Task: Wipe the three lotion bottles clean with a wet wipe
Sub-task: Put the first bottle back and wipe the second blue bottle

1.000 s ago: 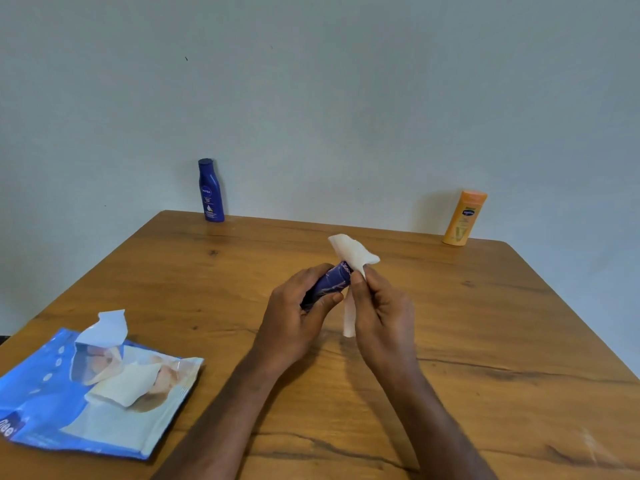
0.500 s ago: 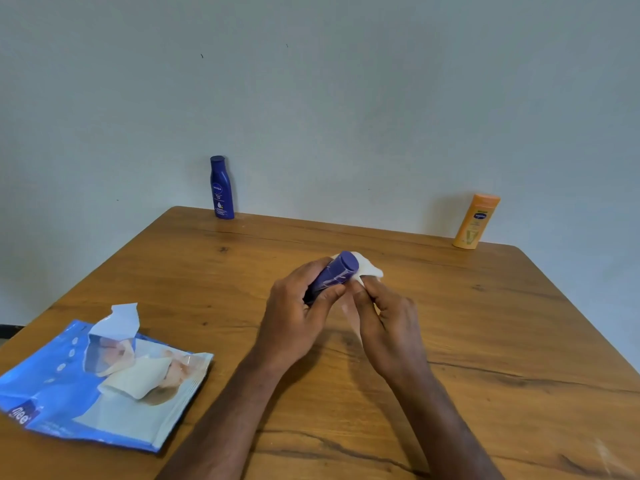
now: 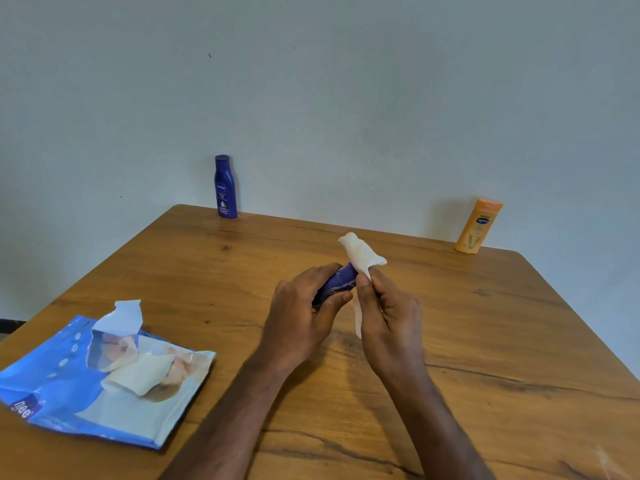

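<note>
My left hand (image 3: 301, 317) grips a small dark blue lotion bottle (image 3: 337, 284), held tilted over the middle of the table. My right hand (image 3: 389, 315) pinches a white wet wipe (image 3: 360, 252) that covers the bottle's top end and hangs down behind my fingers. A taller blue lotion bottle (image 3: 225, 187) stands upright at the table's far left edge by the wall. An orange lotion bottle (image 3: 478, 226) stands upright at the far right corner.
An open blue wet-wipe pack (image 3: 79, 382) lies at the front left of the wooden table (image 3: 502, 341), its flap lifted and a wipe sticking out. A pale wall runs behind the table.
The wipe, which sat behind the bottle's bare cap half a second ago, now covers the top end again. The view has shifted slightly; both hands stay mid-table.
</note>
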The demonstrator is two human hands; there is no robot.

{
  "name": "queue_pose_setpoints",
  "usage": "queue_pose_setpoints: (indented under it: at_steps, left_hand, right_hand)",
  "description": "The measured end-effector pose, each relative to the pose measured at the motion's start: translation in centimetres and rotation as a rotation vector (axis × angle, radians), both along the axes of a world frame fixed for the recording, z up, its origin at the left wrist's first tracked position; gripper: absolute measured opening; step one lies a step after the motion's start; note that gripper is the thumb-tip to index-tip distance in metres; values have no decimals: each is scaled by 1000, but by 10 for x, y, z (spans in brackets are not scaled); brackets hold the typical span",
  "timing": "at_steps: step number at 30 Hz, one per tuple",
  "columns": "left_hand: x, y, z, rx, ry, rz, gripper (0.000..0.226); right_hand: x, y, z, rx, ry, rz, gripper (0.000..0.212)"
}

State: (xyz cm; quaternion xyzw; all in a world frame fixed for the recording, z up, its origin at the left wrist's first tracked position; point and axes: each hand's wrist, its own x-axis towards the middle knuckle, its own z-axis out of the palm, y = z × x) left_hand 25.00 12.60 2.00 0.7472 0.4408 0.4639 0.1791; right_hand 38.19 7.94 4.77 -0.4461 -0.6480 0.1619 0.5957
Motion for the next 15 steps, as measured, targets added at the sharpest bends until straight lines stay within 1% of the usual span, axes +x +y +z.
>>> queue_pose_setpoints:
  at_steps: [4, 9, 13, 15]
  left_hand:
    - [-4, 1, 3, -20, -37, 17, 55]
    - [2, -4, 3, -19, -21, -15, 52]
    - [0, -3, 2, -19, -19, -4, 47]
    - [-3, -1, 0, -22, -14, 7, 47]
  right_hand:
    - [5, -2, -5, -9, -45, -6, 19]
    - [8, 7, -4, -28, -2, -53, 23]
    - [0, 3, -2, 5, -45, 5, 19]
    - [2, -1, -3, 25, -77, 25, 21]
